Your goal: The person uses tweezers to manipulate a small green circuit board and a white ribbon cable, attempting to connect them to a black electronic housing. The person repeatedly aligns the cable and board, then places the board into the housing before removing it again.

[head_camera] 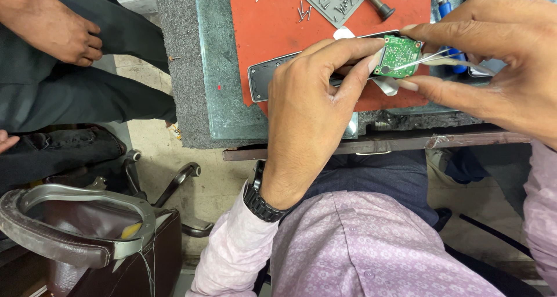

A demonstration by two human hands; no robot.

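Circuit board (398,55) between both hands' fingers (348,47)

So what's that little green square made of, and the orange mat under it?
The green square looks like a rigid circuit board: flat, glossy green, dotted with tiny silvery solder spots and parts. The left hand steadies it while the right hand holds thin metal tweezers to it. The orange mat looks like soft matte rubber or silicone, though that's uncertain.

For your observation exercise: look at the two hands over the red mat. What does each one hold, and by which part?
Right hand pinches metal tweezers near their rear end, tips on the green circuit board. Left hand steadies that board's left edge with its fingertips.
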